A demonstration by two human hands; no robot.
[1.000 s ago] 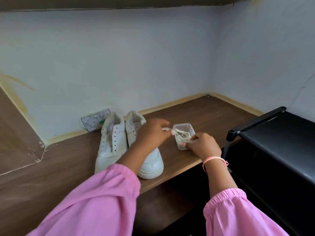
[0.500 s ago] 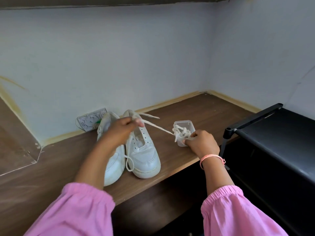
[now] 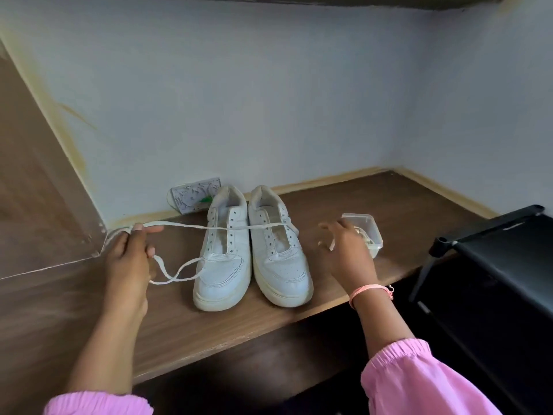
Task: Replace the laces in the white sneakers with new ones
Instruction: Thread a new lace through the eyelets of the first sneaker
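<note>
Head view only. Two white sneakers (image 3: 251, 250) sit side by side on the brown surface (image 3: 344, 199), toes toward the person, eyelets bare: no lace threaded in either.

Left hand (image 3: 131, 259), out to the left of the shoes, pinches a white lace (image 3: 209, 227) between fingertips. The lace runs roughly level, left to right, across the tops of both shoes, its long axis square to theirs. A slack loop from the same hand droops onto the surface by the left shoe's toe.

Right hand (image 3: 347, 250), fingers spread and loose, holds nothing firm that I can see; a short white strip near the fingers may be the lace's far end, too blurred to tell. It hovers just left of the small clear tub (image 3: 369, 235), which has more lace inside.

Judgement: lace drawn out, lacing not begun. The left hand has the lace; the left shoe lies nearest it.
</note>
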